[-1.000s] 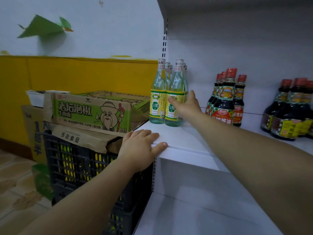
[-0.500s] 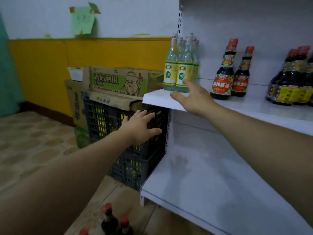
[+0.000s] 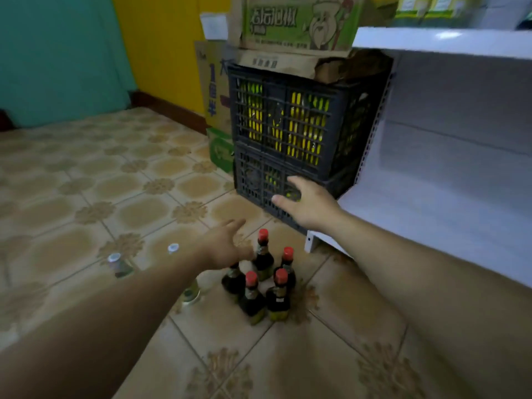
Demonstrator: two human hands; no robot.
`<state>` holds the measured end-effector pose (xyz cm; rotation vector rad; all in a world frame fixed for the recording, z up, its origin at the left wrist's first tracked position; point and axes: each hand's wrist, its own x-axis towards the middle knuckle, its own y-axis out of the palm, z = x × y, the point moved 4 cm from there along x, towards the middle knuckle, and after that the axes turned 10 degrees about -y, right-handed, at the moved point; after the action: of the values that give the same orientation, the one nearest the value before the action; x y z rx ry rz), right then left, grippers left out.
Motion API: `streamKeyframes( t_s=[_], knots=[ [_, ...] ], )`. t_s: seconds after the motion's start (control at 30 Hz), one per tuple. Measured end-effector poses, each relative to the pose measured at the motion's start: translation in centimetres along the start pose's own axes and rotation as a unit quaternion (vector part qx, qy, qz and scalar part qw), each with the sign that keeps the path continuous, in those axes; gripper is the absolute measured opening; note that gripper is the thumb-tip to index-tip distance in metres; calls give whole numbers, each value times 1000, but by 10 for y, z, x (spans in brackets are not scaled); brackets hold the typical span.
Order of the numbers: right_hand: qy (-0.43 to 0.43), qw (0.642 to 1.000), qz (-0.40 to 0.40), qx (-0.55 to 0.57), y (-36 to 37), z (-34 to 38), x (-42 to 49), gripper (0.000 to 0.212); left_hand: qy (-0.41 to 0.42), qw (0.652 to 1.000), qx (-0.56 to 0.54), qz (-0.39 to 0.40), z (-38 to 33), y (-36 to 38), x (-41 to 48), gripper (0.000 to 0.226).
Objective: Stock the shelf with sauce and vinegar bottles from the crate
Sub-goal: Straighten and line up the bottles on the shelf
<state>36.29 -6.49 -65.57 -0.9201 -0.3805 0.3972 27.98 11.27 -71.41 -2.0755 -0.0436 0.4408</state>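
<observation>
Several dark sauce bottles with red caps [image 3: 263, 279] stand in a cluster on the tiled floor, near the white shelf's lower corner. Two clear vinegar bottles with white caps [image 3: 117, 264] stand to their left; my forearm partly hides one of them. My left hand [image 3: 226, 247] hovers open just above and left of the sauce bottles, holding nothing. My right hand [image 3: 309, 204] is open in the air in front of the black crate [image 3: 290, 131], fingers spread. The white shelf [image 3: 440, 41] runs along the right, with vinegar labels just visible at the top edge.
Black crates with yellow contents are stacked beside the shelf, topped by a green cardboard carton [image 3: 293, 23]. More cartons [image 3: 213, 87] lean behind them against the yellow wall. The lower shelf board [image 3: 426, 214] juts out at the right. Patterned floor tiles stretch left.
My view has dropped from the upper shelf to the floor. Both hands have come down: the right off the shelf edge, the left from the crate to above the sauce bottles.
</observation>
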Motion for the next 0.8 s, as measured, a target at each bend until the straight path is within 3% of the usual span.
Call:
streamKeyframes(
  t_s=[0.27, 0.43, 0.53, 0.67, 0.8],
  knots=[
    [-14, 985, 170, -15, 143, -30, -27, 87, -45, 993, -78, 75, 82, 104, 2, 92],
    [-68, 939, 281, -186, 184, -45, -35, 81, -70, 994, -39, 78, 98, 142, 11, 95],
    [-81, 930, 288, -215, 197, -50, -37, 66, -66, 991, -70, 89, 102, 154, 12, 90],
    [-72, 944, 257, -191, 208, -46, -41, 52, -73, 985, -120, 104, 114, 162, 11, 91],
    [-61, 958, 215, -178, 208, -39, -39, 22, -98, 983, -106, 116, 128, 166, 6, 97]
  ],
)
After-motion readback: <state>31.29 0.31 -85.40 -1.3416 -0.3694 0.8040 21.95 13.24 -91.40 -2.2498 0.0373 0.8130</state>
